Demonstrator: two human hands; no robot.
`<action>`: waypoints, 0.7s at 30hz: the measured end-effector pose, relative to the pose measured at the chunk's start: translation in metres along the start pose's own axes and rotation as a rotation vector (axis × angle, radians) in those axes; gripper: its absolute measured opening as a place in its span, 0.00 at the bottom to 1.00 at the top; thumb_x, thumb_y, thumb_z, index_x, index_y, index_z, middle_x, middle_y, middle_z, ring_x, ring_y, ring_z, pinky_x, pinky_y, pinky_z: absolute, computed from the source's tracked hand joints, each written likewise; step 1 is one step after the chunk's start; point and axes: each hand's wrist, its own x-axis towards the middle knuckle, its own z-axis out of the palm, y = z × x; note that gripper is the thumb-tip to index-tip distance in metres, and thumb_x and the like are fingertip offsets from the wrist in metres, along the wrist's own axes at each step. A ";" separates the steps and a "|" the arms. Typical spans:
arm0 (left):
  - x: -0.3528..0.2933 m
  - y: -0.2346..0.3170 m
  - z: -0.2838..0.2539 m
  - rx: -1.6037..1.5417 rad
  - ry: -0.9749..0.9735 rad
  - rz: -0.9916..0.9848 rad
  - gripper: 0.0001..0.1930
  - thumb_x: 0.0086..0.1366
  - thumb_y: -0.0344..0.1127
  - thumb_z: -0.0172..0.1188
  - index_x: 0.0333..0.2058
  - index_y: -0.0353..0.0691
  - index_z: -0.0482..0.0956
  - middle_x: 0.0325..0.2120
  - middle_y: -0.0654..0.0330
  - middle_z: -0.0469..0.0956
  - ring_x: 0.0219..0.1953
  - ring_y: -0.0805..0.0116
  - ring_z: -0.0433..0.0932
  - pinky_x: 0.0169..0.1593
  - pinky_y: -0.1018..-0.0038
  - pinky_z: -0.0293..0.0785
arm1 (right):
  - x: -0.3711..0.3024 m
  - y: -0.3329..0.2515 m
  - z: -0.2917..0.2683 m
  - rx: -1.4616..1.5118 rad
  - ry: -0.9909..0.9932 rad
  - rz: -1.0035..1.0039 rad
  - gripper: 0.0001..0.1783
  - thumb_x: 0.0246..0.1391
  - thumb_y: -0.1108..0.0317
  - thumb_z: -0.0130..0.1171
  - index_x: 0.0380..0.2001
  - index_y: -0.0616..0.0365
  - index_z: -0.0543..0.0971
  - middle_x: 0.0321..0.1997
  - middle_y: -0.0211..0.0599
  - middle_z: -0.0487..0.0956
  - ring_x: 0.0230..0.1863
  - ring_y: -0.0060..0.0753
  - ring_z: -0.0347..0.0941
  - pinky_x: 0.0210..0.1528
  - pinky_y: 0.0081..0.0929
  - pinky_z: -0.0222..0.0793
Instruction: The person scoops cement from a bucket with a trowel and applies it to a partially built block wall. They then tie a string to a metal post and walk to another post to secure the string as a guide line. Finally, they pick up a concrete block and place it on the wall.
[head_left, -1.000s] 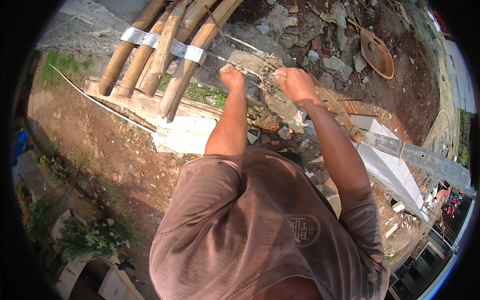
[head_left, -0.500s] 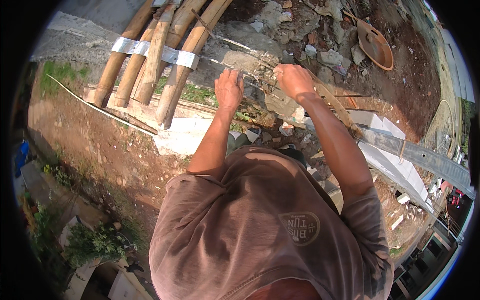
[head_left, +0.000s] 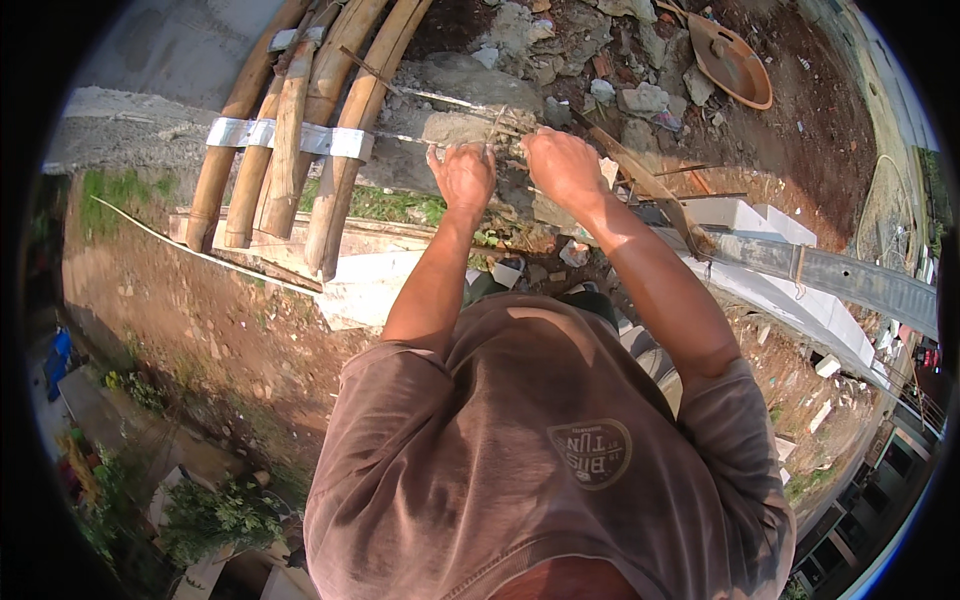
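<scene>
My left hand [head_left: 466,180] is closed, its fingers curled away from me over a thin, pale-crusted rod [head_left: 405,138] and the thumb sticking out to the left. Close on its right, my right hand [head_left: 562,168] makes a fist near the end of a second thin rod [head_left: 460,103]. Short thin ends stick up between the two hands. What the fingers pinch is hidden behind the knuckles. Both rods run leftward above rough concrete [head_left: 455,128] toward several wooden poles [head_left: 340,190], which a silvery strip [head_left: 258,133] crosses.
A brown board [head_left: 650,185] slants down beside my right forearm to a grey metal beam [head_left: 830,270]. Broken stones [head_left: 645,98] and an orange-brown basin [head_left: 735,65] lie at the far right. Pale boards [head_left: 370,285] lie below the poles, and a long thin strip [head_left: 180,243] curves over the earth.
My hands have come closer together, the right one moving toward the left. My left thumb now sticks out to the side. The view has shifted slightly.
</scene>
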 end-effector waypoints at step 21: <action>0.003 0.007 0.007 -0.102 -0.072 -0.147 0.16 0.64 0.44 0.50 0.36 0.37 0.79 0.50 0.55 0.70 0.61 0.57 0.56 0.60 0.44 0.40 | 0.045 0.051 0.122 0.762 -0.450 0.107 0.15 0.57 0.60 0.43 0.39 0.58 0.73 0.38 0.46 0.76 0.41 0.46 0.71 0.45 0.37 0.65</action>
